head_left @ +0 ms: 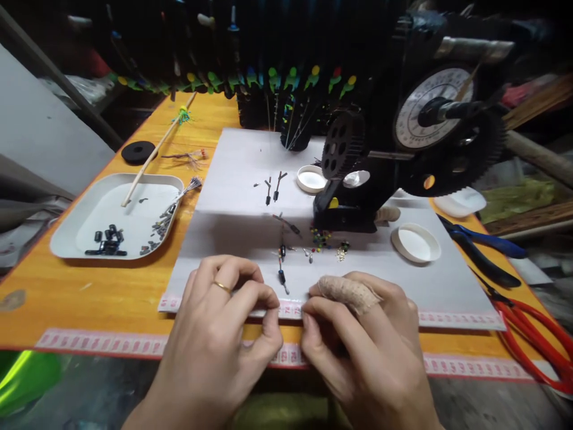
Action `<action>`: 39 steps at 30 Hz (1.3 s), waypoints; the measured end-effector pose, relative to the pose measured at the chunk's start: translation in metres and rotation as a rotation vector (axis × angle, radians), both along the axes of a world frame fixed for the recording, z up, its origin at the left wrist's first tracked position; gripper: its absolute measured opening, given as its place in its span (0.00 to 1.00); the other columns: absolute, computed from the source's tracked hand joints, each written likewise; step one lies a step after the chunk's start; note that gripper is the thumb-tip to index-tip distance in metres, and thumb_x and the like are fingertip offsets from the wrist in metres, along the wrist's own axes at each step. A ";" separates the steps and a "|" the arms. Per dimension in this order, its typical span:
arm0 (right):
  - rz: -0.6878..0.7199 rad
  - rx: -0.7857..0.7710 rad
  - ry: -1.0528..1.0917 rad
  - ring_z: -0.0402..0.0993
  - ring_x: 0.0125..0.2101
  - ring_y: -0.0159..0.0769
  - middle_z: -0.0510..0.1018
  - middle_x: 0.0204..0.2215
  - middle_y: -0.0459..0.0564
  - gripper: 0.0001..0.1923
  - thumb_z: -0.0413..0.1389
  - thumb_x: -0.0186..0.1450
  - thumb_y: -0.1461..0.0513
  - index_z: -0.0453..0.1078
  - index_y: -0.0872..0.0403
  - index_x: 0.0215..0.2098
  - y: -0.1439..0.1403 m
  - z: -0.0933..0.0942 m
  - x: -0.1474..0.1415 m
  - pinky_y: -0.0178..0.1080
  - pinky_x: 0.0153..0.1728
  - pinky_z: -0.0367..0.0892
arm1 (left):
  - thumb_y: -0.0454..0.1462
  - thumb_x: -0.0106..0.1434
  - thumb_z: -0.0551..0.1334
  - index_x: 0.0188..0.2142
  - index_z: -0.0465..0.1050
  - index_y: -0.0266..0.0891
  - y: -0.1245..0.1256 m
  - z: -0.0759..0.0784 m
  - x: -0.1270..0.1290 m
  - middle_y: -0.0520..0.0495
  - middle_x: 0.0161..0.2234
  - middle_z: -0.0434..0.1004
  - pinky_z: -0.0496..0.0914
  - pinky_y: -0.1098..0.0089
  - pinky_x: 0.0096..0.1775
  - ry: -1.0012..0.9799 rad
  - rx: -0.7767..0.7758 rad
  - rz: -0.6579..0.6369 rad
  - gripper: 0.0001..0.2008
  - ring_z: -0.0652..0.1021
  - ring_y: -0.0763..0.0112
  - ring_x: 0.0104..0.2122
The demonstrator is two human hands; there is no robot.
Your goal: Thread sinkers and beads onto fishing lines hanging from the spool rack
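Observation:
My left hand [219,334], with a ring on one finger, is closed in a pinch over the front edge of the white board [215,227]. Facing it, my right hand [371,340] pinches too, and a beige wrap [349,291] covers one of its fingers. Whatever the fingertips hold is too small or hidden to make out. Just beyond them lies a small dark piece with a metal loop [282,278], joined in line with other dark pieces. Tiny coloured beads [321,237] and small gold bits [341,255] are scattered nearby.
A white tray [67,239] with black parts stands left, a wooden stick [154,149] leaning in it. A dark geared machine [344,143] overhangs the back. Round white lids [416,243], blue-handled pliers [492,242] and red-handled scissors [532,334] lie right. Measuring tape [102,342] lines the table edge.

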State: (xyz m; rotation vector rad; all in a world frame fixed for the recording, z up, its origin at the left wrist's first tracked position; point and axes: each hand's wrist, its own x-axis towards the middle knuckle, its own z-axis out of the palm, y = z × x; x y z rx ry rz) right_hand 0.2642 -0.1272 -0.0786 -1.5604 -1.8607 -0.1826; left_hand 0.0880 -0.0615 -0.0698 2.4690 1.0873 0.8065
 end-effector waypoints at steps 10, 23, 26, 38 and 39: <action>-0.009 -0.003 -0.011 0.70 0.41 0.46 0.81 0.36 0.50 0.06 0.61 0.63 0.69 0.74 0.53 0.36 0.002 -0.004 -0.005 0.46 0.41 0.61 | 0.26 0.58 0.60 0.28 0.70 0.37 0.002 0.005 0.000 0.41 0.37 0.71 0.67 0.55 0.41 0.004 -0.036 0.033 0.06 0.69 0.55 0.42; -0.096 -0.005 -0.010 0.69 0.39 0.44 0.81 0.33 0.48 0.06 0.61 0.64 0.68 0.74 0.51 0.34 -0.004 -0.004 -0.006 0.47 0.41 0.60 | 0.25 0.57 0.62 0.31 0.69 0.39 0.001 -0.004 -0.006 0.45 0.37 0.70 0.64 0.59 0.44 0.000 0.023 0.013 0.08 0.68 0.58 0.43; -0.110 -0.005 -0.001 0.68 0.38 0.44 0.82 0.33 0.47 0.06 0.62 0.63 0.68 0.74 0.50 0.34 -0.006 -0.003 -0.005 0.47 0.41 0.60 | 0.25 0.58 0.60 0.30 0.68 0.40 0.000 -0.005 -0.004 0.45 0.36 0.70 0.63 0.57 0.44 -0.049 -0.003 0.057 0.09 0.68 0.57 0.43; -0.144 -0.024 0.044 0.69 0.36 0.41 0.81 0.33 0.47 0.06 0.62 0.62 0.69 0.74 0.51 0.33 -0.011 -0.002 0.001 0.46 0.40 0.60 | 0.26 0.55 0.63 0.34 0.67 0.41 0.007 -0.014 -0.011 0.45 0.38 0.69 0.63 0.58 0.43 0.012 0.093 -0.033 0.11 0.69 0.56 0.43; -0.142 -0.028 0.048 0.69 0.36 0.40 0.81 0.33 0.47 0.07 0.62 0.62 0.69 0.74 0.51 0.33 -0.011 -0.002 0.002 0.45 0.40 0.60 | 0.26 0.55 0.63 0.34 0.67 0.41 0.007 -0.014 -0.010 0.45 0.38 0.69 0.63 0.59 0.43 0.008 0.097 -0.031 0.11 0.69 0.57 0.43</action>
